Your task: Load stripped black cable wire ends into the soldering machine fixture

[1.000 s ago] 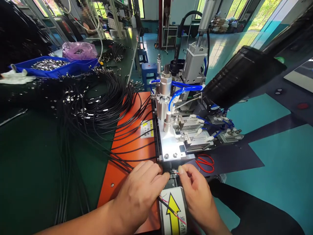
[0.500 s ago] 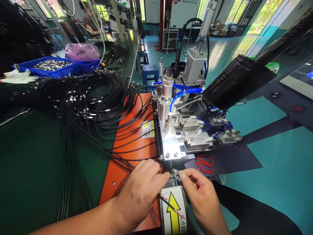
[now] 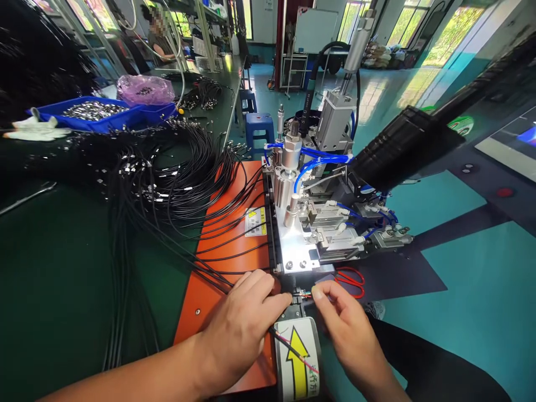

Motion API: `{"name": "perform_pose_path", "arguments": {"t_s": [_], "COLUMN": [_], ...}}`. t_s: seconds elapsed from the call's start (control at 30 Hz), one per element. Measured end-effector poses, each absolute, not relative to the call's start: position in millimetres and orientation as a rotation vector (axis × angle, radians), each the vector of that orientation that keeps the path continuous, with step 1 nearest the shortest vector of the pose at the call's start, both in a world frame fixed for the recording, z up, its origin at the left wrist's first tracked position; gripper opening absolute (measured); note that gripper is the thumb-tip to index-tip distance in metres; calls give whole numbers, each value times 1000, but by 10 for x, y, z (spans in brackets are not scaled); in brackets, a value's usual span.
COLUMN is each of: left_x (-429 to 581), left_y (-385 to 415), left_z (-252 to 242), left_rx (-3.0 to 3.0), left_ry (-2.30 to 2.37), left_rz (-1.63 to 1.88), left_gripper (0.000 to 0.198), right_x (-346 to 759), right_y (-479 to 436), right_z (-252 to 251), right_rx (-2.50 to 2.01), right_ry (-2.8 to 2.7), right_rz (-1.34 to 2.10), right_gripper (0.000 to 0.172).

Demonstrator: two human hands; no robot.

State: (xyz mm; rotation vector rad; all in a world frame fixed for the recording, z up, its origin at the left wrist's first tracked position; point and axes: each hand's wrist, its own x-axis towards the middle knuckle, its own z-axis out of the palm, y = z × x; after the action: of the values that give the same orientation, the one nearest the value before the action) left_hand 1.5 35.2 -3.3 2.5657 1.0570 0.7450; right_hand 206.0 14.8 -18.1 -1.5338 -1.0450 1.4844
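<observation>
My left hand [image 3: 240, 326] rests on the orange plate [image 3: 234, 245], fingers curled and pressing a thin black cable [image 3: 288, 349] against the front of the machine. My right hand [image 3: 349, 329] pinches the cable's coloured wire ends [image 3: 302, 293] at a small black fixture just below the metal pneumatic machine [image 3: 312, 223]. The cable runs back under my left hand over a white label with a yellow arrow [image 3: 298, 357].
A big tangle of black cables [image 3: 167, 178] covers the green bench. Red scissors [image 3: 349, 279] lie right of the fixture. A blue tray of metal parts [image 3: 96, 114], a purple bag [image 3: 144, 89] and white gloves [image 3: 36, 129] sit far left. A person sits at the back.
Both hands stay at the fixture; the right hand's pinch has shifted slightly right. The camera tilted a little, so the scene sits lower in the picture.
</observation>
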Motion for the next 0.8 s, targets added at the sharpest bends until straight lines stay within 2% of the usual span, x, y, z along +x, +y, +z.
{"name": "perform_pose_path", "arguments": {"t_s": [0.27,0.53,0.8], "left_x": [4,7,18], "left_y": [354,365,370], "left_z": [-22,-30,-32], "left_rx": [2476,2482,2496], "left_ry": [987,971,963], "left_rz": [709,737,770], "left_gripper": [23,21,20], "right_x": [2088,2034,1995], "right_y": [304,271,250], "right_z": [-73,-40,-114], "right_rx": [-1452,-1354,-1477], "right_ry": [-1253,-1037,-1223], "right_rz": [1449,1565,1377], "right_gripper": [34,30,26]}}
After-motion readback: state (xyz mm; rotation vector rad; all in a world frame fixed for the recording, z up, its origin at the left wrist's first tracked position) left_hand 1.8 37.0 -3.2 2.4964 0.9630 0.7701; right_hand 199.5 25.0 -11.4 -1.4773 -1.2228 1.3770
